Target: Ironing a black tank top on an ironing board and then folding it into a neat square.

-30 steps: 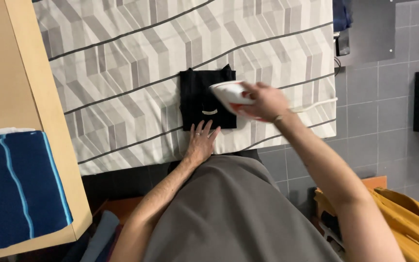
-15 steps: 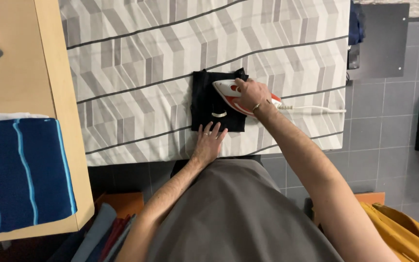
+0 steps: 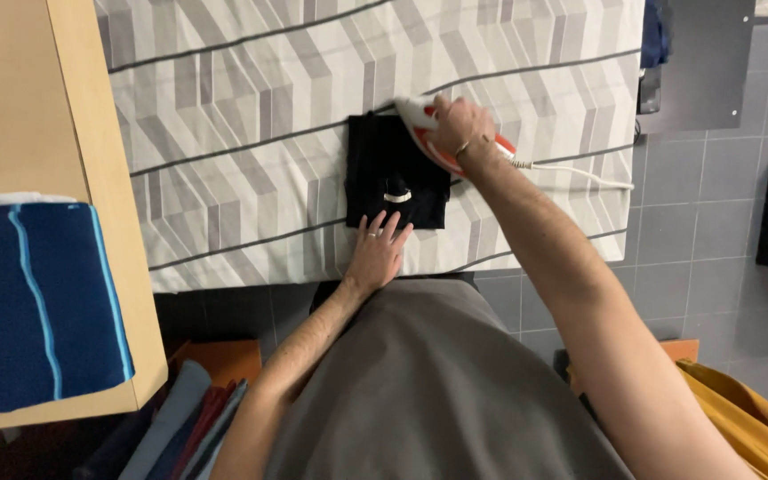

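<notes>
Folded black garment (image 3: 393,169), soft and limp, lies on the striped ironing board (image 3: 251,133); left hand (image 3: 378,253) presses its near edge flat, fingers spread, right hand (image 3: 460,124) grips the heavy iron (image 3: 420,124) by its handle

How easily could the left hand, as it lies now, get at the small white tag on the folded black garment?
Probably yes. The left hand rests flat at the near edge of the black garment, fingertips just short of the white tag. Nothing lies between them; the iron in the right hand sits at the far corner.
</notes>
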